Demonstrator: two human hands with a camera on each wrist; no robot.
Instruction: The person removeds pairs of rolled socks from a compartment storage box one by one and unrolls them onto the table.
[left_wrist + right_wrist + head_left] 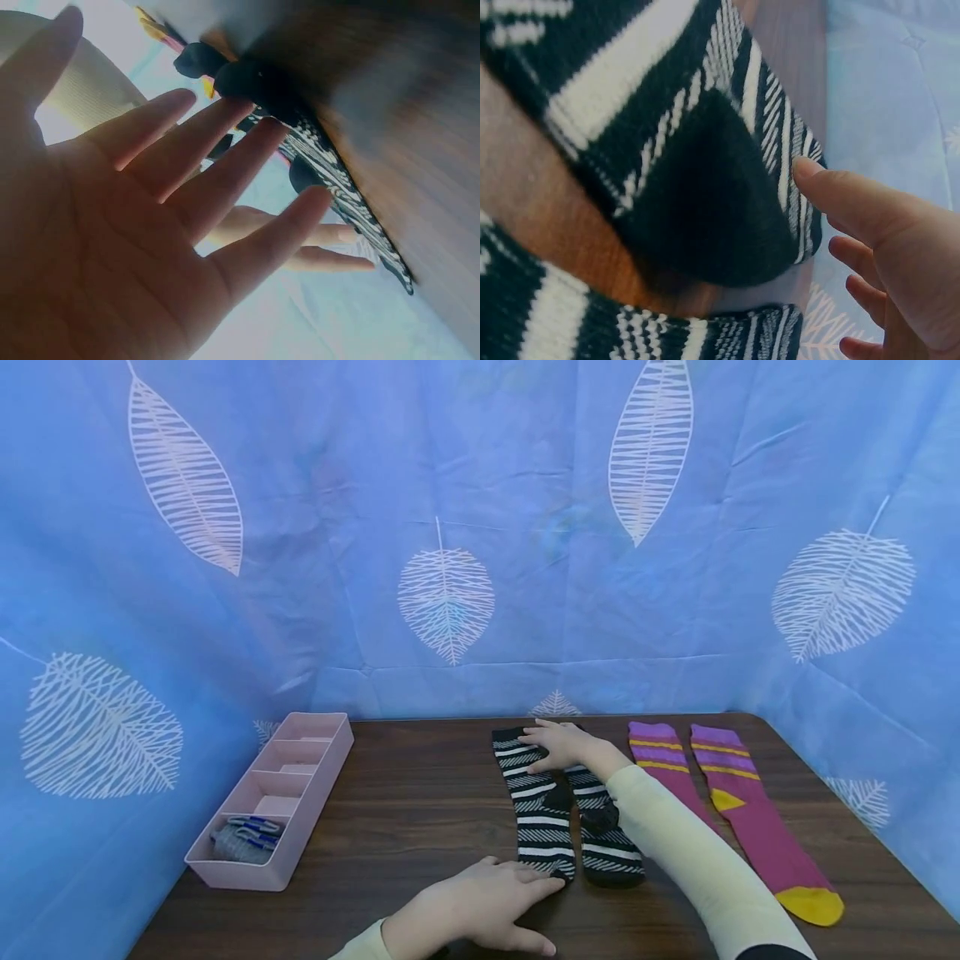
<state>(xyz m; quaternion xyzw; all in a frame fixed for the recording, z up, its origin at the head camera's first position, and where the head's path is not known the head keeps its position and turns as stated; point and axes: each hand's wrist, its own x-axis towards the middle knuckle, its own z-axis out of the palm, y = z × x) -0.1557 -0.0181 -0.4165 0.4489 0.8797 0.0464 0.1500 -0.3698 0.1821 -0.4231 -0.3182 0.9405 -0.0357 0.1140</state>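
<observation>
Two black-and-white striped socks lie flat side by side on the dark wooden table, the left one (543,835) and the right one (609,852). Over their cuff ends reaches my right hand (566,747), its fingers loosely spread above the left sock. In the right wrist view, the thumb (810,172) overlaps the cuff part of a striped sock (712,195), and nothing sits between thumb and fingers. My left hand (487,902) is by the left sock's toe, fingertips right at it. The left wrist view shows its fingers (232,165) extended and apart, palm bare.
A pink divided box (315,810) stands at the left; its nearest compartment holds folded grey and blue socks (247,839). Two burgundy socks with purple cuffs and yellow toes, the left (663,760) and right (772,835), lie right. Blue leaf-print cloth (525,610) hangs behind.
</observation>
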